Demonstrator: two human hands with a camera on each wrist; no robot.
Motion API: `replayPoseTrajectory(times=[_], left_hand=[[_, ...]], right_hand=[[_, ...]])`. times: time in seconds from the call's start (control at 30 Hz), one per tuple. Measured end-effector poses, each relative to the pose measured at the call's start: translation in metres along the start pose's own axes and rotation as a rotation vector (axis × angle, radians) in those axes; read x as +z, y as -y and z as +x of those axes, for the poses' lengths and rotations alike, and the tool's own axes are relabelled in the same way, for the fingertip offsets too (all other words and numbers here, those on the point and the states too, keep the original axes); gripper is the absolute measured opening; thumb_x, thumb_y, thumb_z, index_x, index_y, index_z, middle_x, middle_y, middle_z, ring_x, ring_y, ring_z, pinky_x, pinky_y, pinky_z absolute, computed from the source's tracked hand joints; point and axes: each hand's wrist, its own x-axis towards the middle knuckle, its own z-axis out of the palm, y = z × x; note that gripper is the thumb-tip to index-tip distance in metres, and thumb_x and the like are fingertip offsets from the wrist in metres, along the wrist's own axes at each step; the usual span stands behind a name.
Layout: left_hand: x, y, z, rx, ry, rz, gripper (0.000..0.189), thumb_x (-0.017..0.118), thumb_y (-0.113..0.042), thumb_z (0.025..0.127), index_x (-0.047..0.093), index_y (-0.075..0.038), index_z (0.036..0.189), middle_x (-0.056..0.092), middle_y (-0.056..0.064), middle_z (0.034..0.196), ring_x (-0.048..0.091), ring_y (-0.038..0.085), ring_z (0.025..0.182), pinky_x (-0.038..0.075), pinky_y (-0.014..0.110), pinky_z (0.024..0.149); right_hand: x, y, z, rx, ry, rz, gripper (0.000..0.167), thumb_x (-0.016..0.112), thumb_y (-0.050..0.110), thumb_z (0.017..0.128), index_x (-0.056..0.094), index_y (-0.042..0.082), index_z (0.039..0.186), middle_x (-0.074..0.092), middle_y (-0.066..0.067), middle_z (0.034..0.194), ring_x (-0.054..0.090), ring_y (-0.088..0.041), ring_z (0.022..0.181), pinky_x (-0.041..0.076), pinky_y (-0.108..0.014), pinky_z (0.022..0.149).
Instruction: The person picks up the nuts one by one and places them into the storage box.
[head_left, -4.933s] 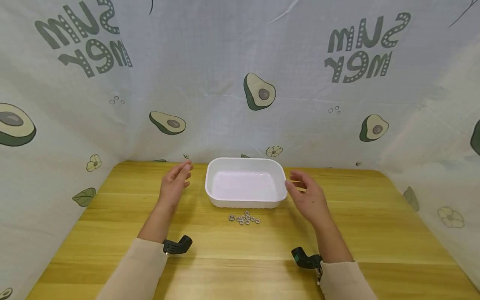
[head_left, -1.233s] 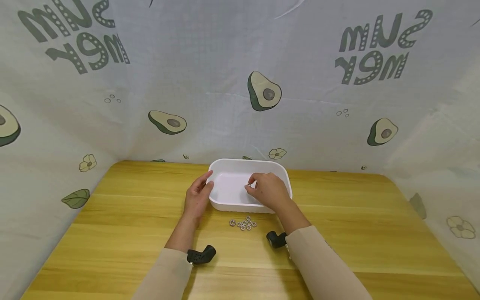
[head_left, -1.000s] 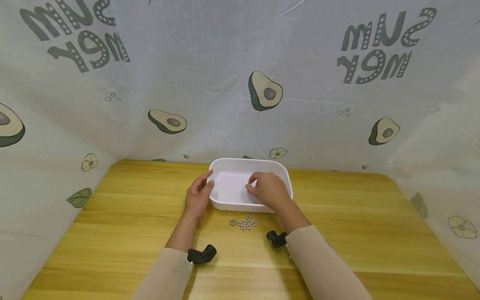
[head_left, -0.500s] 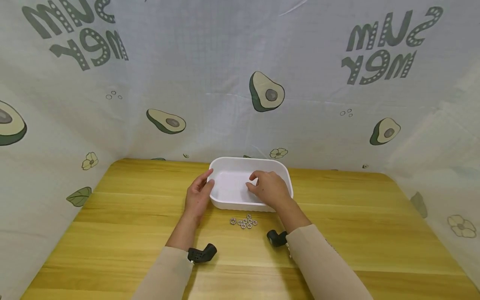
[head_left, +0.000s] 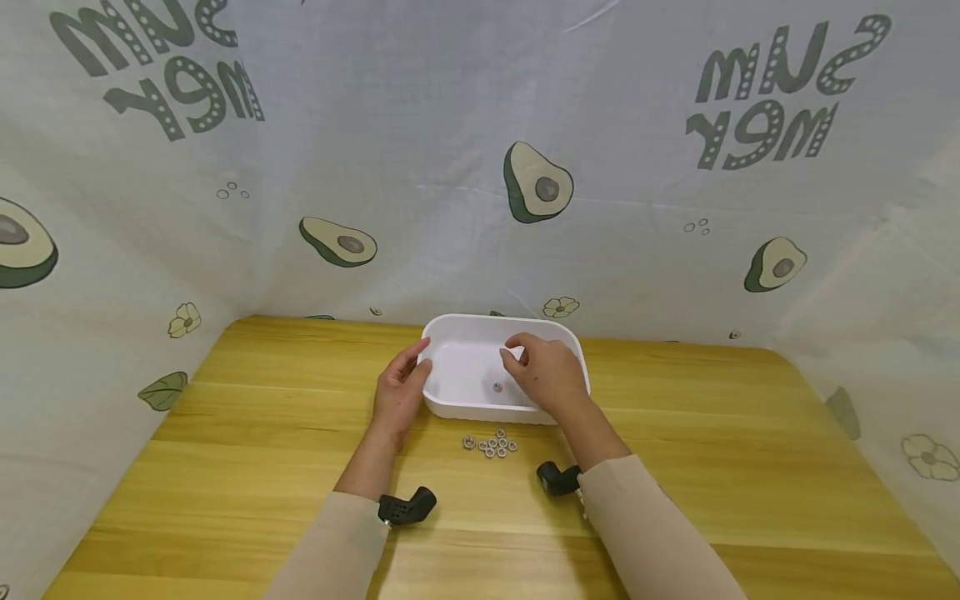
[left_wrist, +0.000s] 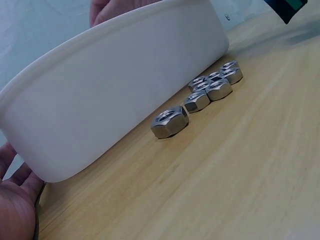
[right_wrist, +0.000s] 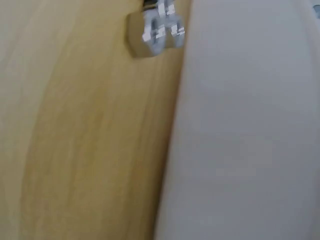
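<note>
A white plastic tray (head_left: pixel 459 377) stands on the table with one hex nut (head_left: pixel 497 387) lying inside it. My right hand (head_left: pixel 551 375) is over the tray's right half, thumb and index finger apart, with nothing between them. Against the tray's left wall rests my left hand (head_left: pixel 398 392), fingers extended; the left wrist view shows its fingers (left_wrist: pixel 22 182) at the outer wall. In front of the tray lies a small group of steel nuts (head_left: pixel 492 443). A slightly larger-looking nut (head_left: pixel 468 442) sits just left of them. The right wrist view is blurred and shows no fingers.
A wooden table (head_left: pixel 247 467) carries everything. Behind and beside it hangs a pale cloth (head_left: pixel 450 250) printed with avocados. Black wrist cameras (head_left: pixel 407 507) sit on both forearms, close to the table in front of the nuts.
Both hands came in to the tray from its sides. The right hand held a nut over the tray, then let go; the nut now lies inside and the right hand has lifted slightly.
</note>
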Motion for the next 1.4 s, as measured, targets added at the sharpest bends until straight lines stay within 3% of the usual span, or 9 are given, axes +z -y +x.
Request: replayPoseTrajectory(times=[0.3,0.7,1.1,1.4], left_hand=[[-0.001,-0.001,-0.002,0.002,0.001,0.002,0.04,0.058,-0.021,0.103,0.061,-0.02,0.142,0.043,0.004,0.161,0.04,0.029,0.15,0.039,0.045,0.12],[-0.003,0.002,-0.001,0.006,0.018,0.002,0.04,0.057,-0.021,0.103,0.06,-0.02,0.144,0.041,0.005,0.163,0.04,0.029,0.15,0.039,0.046,0.12],[-0.002,0.001,-0.001,0.014,0.014,-0.004,0.04,0.057,-0.021,0.103,0.06,-0.02,0.143,0.043,0.004,0.162,0.04,0.028,0.15,0.039,0.045,0.12],[-0.001,0.001,-0.002,0.012,0.018,-0.007,0.041,0.057,-0.021,0.103,0.06,-0.019,0.143,0.042,0.004,0.162,0.037,0.029,0.152,0.037,0.045,0.121]], right_hand=[[-0.014,0.01,-0.024,-0.052,-0.087,0.199,0.025,0.067,0.033,0.097,0.075,0.014,0.111,0.056,0.002,0.062,0.046,-0.015,0.057,0.039,-0.028,0.056],[-0.022,0.016,-0.065,0.003,-0.031,0.351,0.017,0.074,0.029,0.093,0.077,0.016,0.104,0.057,0.003,0.062,0.046,-0.013,0.054,0.038,-0.024,0.05],[-0.021,0.008,-0.087,0.04,0.144,0.376,0.008,0.074,0.024,0.093,0.077,0.017,0.097,0.06,0.005,0.065,0.05,-0.012,0.057,0.041,-0.023,0.052],[-0.015,-0.008,-0.089,0.023,0.342,0.403,0.015,0.072,0.017,0.093,0.076,0.012,0.107,0.064,0.003,0.076,0.055,-0.012,0.068,0.046,-0.024,0.059]])
